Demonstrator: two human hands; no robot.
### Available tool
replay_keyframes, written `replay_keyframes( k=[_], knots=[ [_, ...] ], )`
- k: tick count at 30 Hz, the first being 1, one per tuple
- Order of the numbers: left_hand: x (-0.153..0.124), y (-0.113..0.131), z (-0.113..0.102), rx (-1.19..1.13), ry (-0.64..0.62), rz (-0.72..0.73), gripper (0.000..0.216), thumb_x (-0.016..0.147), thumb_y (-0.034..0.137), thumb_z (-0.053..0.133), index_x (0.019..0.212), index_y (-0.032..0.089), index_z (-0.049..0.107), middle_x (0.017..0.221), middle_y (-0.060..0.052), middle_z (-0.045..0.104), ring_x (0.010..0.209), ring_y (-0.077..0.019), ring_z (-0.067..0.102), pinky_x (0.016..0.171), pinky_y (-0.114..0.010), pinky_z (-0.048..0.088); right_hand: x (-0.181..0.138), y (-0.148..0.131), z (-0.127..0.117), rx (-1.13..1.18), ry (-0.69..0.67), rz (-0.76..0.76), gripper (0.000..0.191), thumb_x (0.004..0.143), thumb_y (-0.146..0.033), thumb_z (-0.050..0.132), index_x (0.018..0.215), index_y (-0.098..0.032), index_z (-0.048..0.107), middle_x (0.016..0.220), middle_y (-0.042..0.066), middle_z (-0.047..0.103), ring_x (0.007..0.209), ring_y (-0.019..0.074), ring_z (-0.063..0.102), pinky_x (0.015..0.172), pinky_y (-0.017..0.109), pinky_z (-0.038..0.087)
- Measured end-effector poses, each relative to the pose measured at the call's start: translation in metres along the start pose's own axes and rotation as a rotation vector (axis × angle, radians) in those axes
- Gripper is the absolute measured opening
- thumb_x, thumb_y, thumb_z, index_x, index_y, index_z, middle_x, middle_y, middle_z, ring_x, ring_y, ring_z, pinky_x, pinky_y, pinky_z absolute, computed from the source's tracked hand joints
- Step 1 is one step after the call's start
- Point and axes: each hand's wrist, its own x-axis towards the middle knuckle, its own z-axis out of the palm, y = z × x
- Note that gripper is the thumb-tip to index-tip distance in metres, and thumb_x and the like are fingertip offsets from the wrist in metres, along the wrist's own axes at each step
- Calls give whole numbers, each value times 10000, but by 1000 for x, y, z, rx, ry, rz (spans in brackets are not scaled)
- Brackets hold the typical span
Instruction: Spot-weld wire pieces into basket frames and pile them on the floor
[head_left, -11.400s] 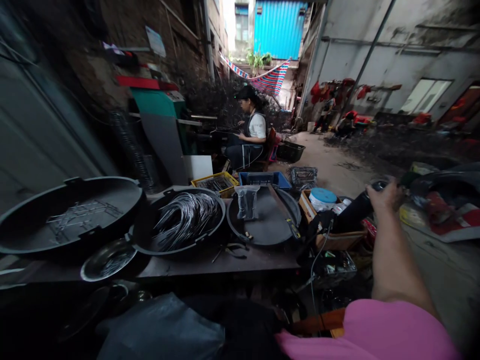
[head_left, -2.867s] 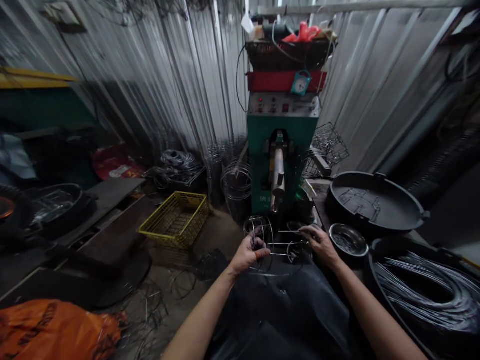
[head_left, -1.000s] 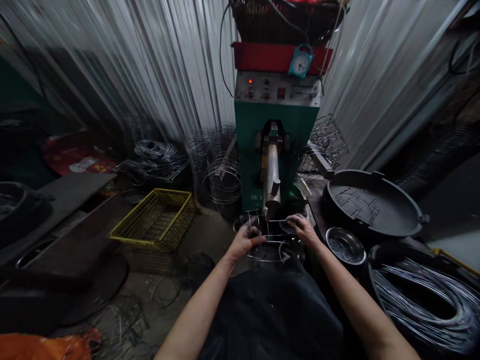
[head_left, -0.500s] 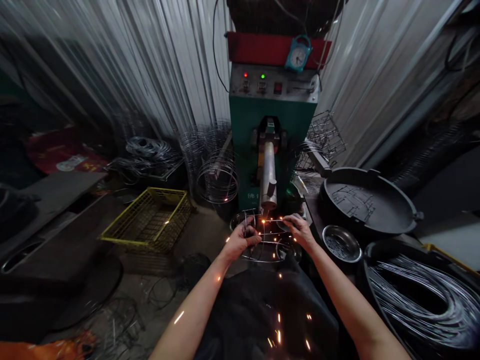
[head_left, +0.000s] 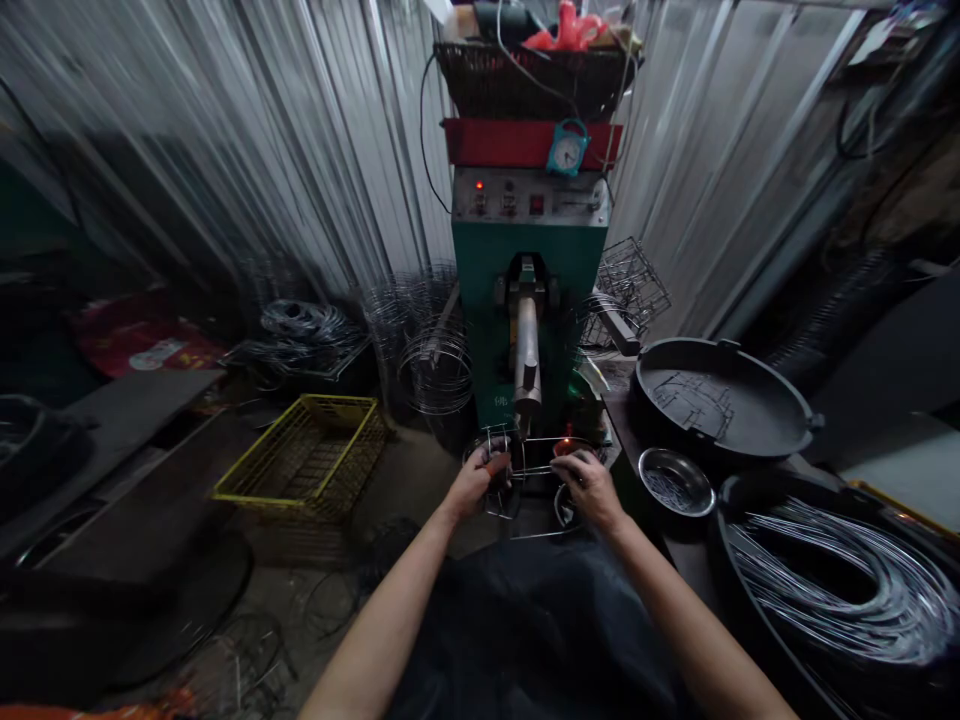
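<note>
Between my hands, just below the metal arm [head_left: 528, 350] of a green spot welder [head_left: 484, 300], is a thin wire frame [head_left: 536, 470]. My left hand [head_left: 478, 480] has its fingers closed on the frame's left side, where bent wires stick up past the fingers. My right hand [head_left: 589, 485] pinches at the frame's right end; its fingertips are partly hidden. A small orange glow shows behind the right fingers. The lower part of the frame is dark and hard to make out.
At right stand a round black pan [head_left: 750, 415] with short wire pieces, a steel bowl [head_left: 697, 500] and a black tub [head_left: 731, 560] of bent wires. A yellow wire basket [head_left: 255, 490] is on the left. Wire rings [head_left: 435, 370] hang beside the welder.
The flying sparks are gone and the green light on the panel is off. Both hands and the wire frame have shifted and turned slightly. The view has tilted up a little.
</note>
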Motion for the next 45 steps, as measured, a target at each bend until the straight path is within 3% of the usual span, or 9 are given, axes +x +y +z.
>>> replay_keyframes(
  k=[4, 13, 18, 45],
  knots=[
    [-1, -1, 3, -9, 59, 48, 455, 635, 405, 657, 989, 157, 514, 576, 39, 509, 485, -82, 473, 457, -204, 410, 8, 16, -13, -42, 42, -26, 168, 834, -310, 479, 878, -262, 634, 814, 39, 602, 793, 203, 528, 706, 325, 406],
    [1, -5, 9, -69, 157, 24, 407, 642, 387, 645, 955, 155, 528, 572, 33, 508, 478, -83, 468, 399, -178, 367, 11, 24, -4, 3, 73, -8, 156, 838, -299, 462, 832, -238, 606, 807, 31, 617, 786, 204, 514, 738, 347, 375],
    [7, -2, 10, -93, 159, 11, 425, 644, 407, 640, 962, 155, 515, 555, 32, 522, 419, -76, 460, 369, -171, 318, 17, 29, -3, -12, 98, -12, 152, 842, -293, 461, 835, -235, 601, 808, 28, 616, 780, 201, 510, 733, 344, 372],
    [25, 5, 8, -136, 189, -6, 368, 598, 326, 663, 897, 141, 554, 548, 30, 515, 462, -80, 462, 377, -169, 352, 34, 38, 3, 37, 139, -52, 128, 828, -277, 485, 812, -214, 596, 786, 24, 610, 762, 187, 493, 703, 320, 372]
  ],
)
